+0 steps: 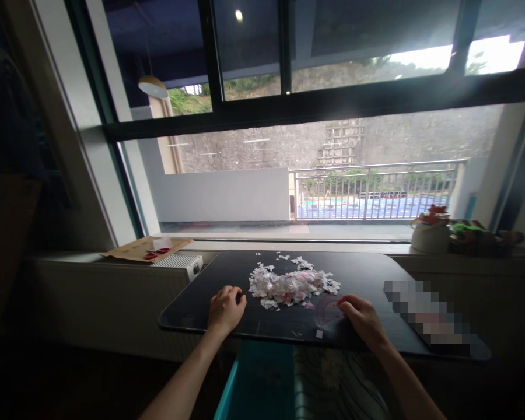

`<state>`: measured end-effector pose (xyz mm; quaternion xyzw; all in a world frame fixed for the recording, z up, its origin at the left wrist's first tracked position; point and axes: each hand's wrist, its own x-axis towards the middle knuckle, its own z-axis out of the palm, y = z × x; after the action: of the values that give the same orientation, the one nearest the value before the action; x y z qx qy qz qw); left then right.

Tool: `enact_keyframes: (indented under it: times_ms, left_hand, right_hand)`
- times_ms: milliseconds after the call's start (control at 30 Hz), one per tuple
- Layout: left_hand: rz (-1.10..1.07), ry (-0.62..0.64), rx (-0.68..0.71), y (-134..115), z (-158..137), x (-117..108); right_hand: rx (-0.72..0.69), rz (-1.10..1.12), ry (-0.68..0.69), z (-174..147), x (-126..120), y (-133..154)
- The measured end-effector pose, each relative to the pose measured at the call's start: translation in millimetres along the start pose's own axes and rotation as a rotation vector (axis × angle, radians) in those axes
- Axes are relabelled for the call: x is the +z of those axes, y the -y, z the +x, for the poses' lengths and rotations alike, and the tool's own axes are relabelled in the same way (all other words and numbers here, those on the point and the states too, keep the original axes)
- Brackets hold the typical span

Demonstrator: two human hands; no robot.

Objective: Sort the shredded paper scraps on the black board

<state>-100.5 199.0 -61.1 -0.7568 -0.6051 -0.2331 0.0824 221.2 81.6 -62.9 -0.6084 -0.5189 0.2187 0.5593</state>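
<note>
A loose heap of small white paper scraps (289,286), a few tinged pink, lies on the dark table (192,303). My left hand (226,309) rests at the table's left front, beside the heap. Its fingers curl loosely, the thumb stands apart, and I see nothing in it. My right hand (363,318) is closed at the right of the heap, pinching the edge of a clear round plastic piece with a pinkish rim (326,310). What kind of thing this is I cannot tell. A single paper scrap (319,334) lies near the front edge.
A teal bin (262,379) stands below the table's front edge. Red-handled scissors (157,254) lie on brown cardboard (135,248) at the left of the sill. A white pot (431,235) stands on the right sill. A blurred-out object (429,318) lies on the table's right.
</note>
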Motion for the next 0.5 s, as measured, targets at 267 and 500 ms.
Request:
enact_keyframes:
  times_ms: [267,500]
  left_hand:
    - [-0.013,0.004,-0.001,0.5,-0.1,0.3]
    - [-0.012,-0.001,-0.007,0.9,-0.5,1.3]
  right_hand:
    - [-0.009,0.03,0.062,-0.4,1.9,-2.2]
    - [-0.021,0.053,0.075,-0.8,1.7,-0.3]
